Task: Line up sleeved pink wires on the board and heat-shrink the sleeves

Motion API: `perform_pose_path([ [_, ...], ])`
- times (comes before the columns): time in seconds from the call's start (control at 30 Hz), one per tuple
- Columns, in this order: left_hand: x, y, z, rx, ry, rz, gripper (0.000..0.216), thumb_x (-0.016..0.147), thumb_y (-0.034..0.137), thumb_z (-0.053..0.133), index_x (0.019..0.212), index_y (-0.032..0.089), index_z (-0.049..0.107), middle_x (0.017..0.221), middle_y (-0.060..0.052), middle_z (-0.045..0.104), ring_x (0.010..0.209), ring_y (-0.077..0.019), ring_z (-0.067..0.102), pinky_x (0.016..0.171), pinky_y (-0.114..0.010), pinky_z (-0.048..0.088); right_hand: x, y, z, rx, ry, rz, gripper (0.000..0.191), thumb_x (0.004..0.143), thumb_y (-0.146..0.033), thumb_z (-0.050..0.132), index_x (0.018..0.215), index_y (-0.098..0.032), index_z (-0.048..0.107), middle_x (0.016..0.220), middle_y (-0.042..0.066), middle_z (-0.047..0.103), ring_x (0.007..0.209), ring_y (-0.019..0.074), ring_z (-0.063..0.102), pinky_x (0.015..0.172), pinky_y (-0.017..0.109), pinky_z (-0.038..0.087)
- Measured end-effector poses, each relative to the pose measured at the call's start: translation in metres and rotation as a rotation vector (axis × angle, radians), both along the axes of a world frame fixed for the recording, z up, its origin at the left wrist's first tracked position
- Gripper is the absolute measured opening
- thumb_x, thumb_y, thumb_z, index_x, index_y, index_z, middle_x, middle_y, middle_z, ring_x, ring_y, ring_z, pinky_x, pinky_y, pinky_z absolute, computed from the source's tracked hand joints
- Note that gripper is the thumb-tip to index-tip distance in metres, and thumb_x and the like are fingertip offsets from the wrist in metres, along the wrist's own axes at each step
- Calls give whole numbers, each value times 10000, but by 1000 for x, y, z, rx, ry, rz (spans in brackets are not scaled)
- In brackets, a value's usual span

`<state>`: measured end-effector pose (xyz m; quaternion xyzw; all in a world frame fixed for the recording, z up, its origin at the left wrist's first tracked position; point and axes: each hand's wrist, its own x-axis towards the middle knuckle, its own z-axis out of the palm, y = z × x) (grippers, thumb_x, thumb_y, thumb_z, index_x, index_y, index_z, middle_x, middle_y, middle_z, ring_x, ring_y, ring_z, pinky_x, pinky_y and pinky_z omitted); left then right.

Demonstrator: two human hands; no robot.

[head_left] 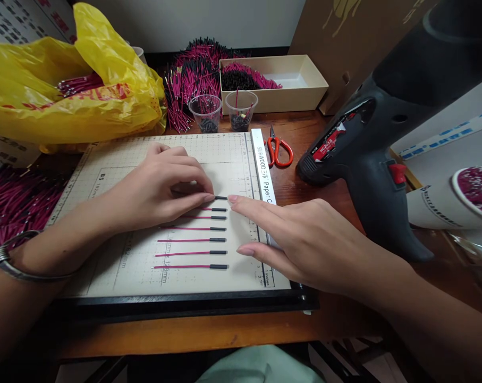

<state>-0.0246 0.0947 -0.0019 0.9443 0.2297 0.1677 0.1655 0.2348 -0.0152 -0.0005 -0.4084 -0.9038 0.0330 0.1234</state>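
Note:
My left hand (172,183) pinches a wire whose black sleeve (220,198) sticks out past the thumb and fingertip; the rest of that wire is hidden under the hand. At the sleeve's right end rests the index fingertip of my right hand (288,239), with thumb and fingers apart and nothing held. Below lie several magenta wires (183,254) in a column, each with a black sleeve on its right end. They lie on the cream board of a paper cutter (117,255) printed with grid lines.
Behind the board stand two clear cups (205,109) with small black pieces and a cardboard box (280,98) of wires. A yellow bag (117,114) is at the left. Red-handled snips (281,152) and a large heat gun (356,138) are right, near a paper cup (436,207).

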Motion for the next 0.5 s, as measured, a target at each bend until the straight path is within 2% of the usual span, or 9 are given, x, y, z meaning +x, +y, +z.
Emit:
perform_pose_path([
  [0.23, -2, -2, -2, 21, 1, -1, 226, 1064, 384, 570, 937, 269, 717, 884, 47, 751, 816, -178, 542, 826, -404, 266, 0, 0, -1, 24, -22, -1, 584, 1127, -531, 359, 1386, -80, 627, 1331, 74, 764, 755, 191, 774, 464, 377, 353],
  [0.5, -2, -1, -3, 42, 0, 6, 296, 1075, 443, 535, 925, 275, 727, 878, 46, 754, 811, -175, 552, 830, -415, 268, 0, 0, -1, 18, -47, 9, 606, 1125, -551, 338, 1409, -88, 608, 1326, 71, 763, 726, 183, 751, 477, 368, 366],
])
